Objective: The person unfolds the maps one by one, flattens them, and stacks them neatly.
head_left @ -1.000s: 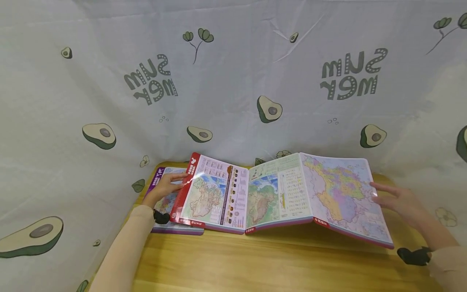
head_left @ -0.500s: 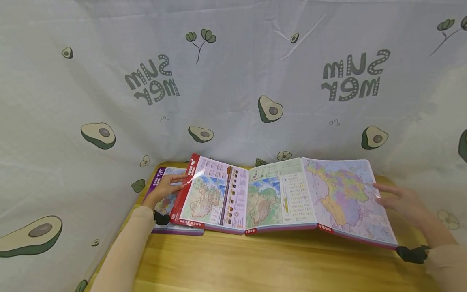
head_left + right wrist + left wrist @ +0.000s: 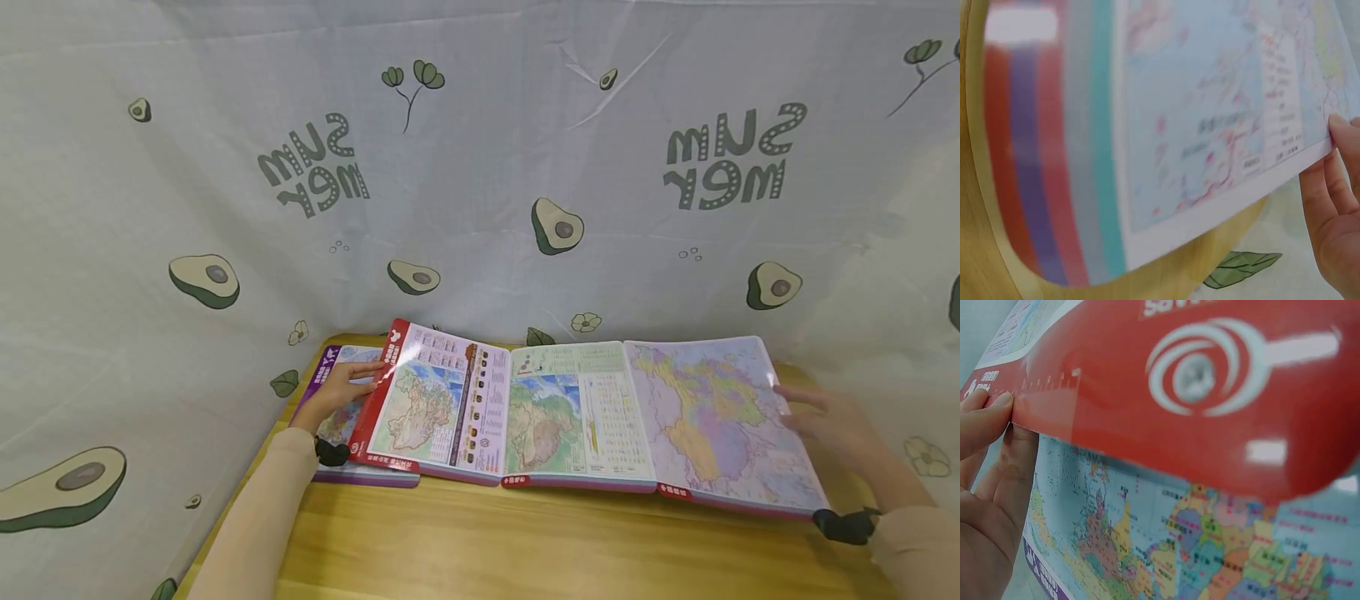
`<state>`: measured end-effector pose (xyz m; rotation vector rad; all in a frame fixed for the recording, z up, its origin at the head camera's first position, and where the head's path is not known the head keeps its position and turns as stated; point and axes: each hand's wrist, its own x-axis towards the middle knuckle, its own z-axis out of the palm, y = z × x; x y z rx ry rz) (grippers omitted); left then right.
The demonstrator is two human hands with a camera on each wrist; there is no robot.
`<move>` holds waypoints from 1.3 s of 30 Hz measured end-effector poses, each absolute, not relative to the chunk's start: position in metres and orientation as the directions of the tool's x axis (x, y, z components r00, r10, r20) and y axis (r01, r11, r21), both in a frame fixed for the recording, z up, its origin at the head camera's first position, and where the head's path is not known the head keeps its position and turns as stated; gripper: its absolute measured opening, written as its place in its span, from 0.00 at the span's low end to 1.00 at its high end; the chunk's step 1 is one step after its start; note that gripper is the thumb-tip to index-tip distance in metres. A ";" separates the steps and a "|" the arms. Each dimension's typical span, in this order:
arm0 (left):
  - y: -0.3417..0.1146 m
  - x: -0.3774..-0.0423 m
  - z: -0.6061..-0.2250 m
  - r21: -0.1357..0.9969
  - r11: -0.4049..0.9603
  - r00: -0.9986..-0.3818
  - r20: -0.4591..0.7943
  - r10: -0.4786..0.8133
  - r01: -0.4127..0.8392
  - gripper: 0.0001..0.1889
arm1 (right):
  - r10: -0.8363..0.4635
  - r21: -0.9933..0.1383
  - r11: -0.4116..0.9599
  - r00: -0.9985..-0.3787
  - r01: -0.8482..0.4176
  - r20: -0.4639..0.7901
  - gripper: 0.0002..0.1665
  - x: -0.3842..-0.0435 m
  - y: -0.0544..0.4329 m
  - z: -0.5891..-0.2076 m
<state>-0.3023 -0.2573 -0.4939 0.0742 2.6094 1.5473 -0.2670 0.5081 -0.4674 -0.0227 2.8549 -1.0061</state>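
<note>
A folding map (image 3: 543,425) with a red left border lies spread across the table in three panels, each printed with maps. My left hand (image 3: 339,396) pinches its red left edge; in the left wrist view the thumb (image 3: 999,403) is on top and the fingers are behind the raised red border (image 3: 1116,412). At the far right, my right hand (image 3: 836,429) holds the outer edge of the right panel (image 3: 720,417), thumb above and fingers below in the right wrist view. Beneath the left panel lies a second, purple-edged map (image 3: 375,478), partly covered.
The wooden table (image 3: 525,542) extends in front of the maps. A pale curtain (image 3: 480,167) printed with avocados and mirrored lettering hangs close behind and at both sides. Black straps with dark devices (image 3: 847,527) sit at both wrists.
The right panel and the fold beside it have come down, so the middle and right panels look flatter. My right hand has shifted slightly right and down; the left hand stays put.
</note>
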 end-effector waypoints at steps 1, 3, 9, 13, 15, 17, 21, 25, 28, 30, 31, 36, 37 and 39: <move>-0.258 -0.302 -0.494 0.877 0.481 -0.993 -0.065 0.096 -0.011 0.24 | -0.057 -0.619 0.785 -0.994 0.015 -0.097 0.42 -0.267 0.509 -0.468; -0.259 -0.302 -0.494 0.877 0.481 -0.993 -0.063 0.097 -0.009 0.24 | -0.062 -0.610 0.792 -0.994 0.002 -0.085 0.41 -0.267 0.510 -0.469; -0.256 -0.300 -0.491 0.862 0.506 -0.993 -0.079 0.083 -0.026 0.25 | -0.065 -0.593 0.804 -0.998 -0.047 -0.009 0.35 -0.265 0.506 -0.470; -0.255 -0.301 -0.491 0.855 0.518 -0.994 -0.082 0.077 -0.030 0.24 | -0.026 -0.616 0.787 -0.999 -0.009 -0.018 0.36 -0.266 0.509 -0.479; -0.255 -0.302 -0.491 0.854 0.520 -0.994 -0.076 0.079 -0.024 0.24 | -0.004 -0.631 0.775 -0.999 0.026 -0.046 0.38 -0.268 0.511 -0.484; -0.255 -0.302 -0.492 0.851 0.524 -0.994 -0.069 0.080 -0.017 0.24 | 0.019 -0.637 0.769 -0.998 0.058 -0.067 0.40 -0.269 0.512 -0.486; -0.256 -0.302 -0.493 0.851 0.525 -0.995 -0.066 0.075 -0.017 0.24 | 0.040 -0.631 0.771 -0.996 0.080 -0.078 0.40 -0.268 0.510 -0.487; -0.256 -0.301 -0.496 0.858 0.514 -0.995 -0.064 0.071 -0.018 0.24 | 0.032 -0.613 0.787 -0.998 0.064 -0.062 0.38 -0.269 0.509 -0.490; -0.256 -0.301 -0.498 0.861 0.508 -0.996 -0.057 0.072 -0.013 0.24 | 0.013 -0.612 0.790 -0.999 0.034 -0.039 0.36 -0.269 0.509 -0.493; -0.256 -0.301 -0.499 0.861 0.509 -0.996 -0.059 0.070 -0.015 0.24 | -0.001 -0.629 0.777 -0.999 0.023 -0.039 0.35 -0.270 0.510 -0.495; -0.256 -0.301 -0.499 0.858 0.513 -0.996 -0.059 0.071 -0.014 0.24 | -0.004 -0.637 0.771 -0.999 0.024 -0.042 0.35 -0.270 0.511 -0.495; -0.256 -0.305 -0.502 0.861 0.509 -0.995 -0.058 0.081 -0.009 0.24 | 0.017 -0.668 0.741 -0.996 0.072 -0.089 0.37 -0.270 0.512 -0.495; -0.256 -0.306 -0.502 0.862 0.506 -0.995 -0.056 0.082 -0.007 0.23 | 0.015 -0.672 0.737 -0.996 0.074 -0.092 0.37 -0.269 0.511 -0.495; -0.255 -0.307 -0.502 0.870 0.494 -0.995 -0.058 0.083 -0.010 0.23 | 0.013 -0.674 0.735 -0.996 0.068 -0.086 0.36 -0.268 0.510 -0.495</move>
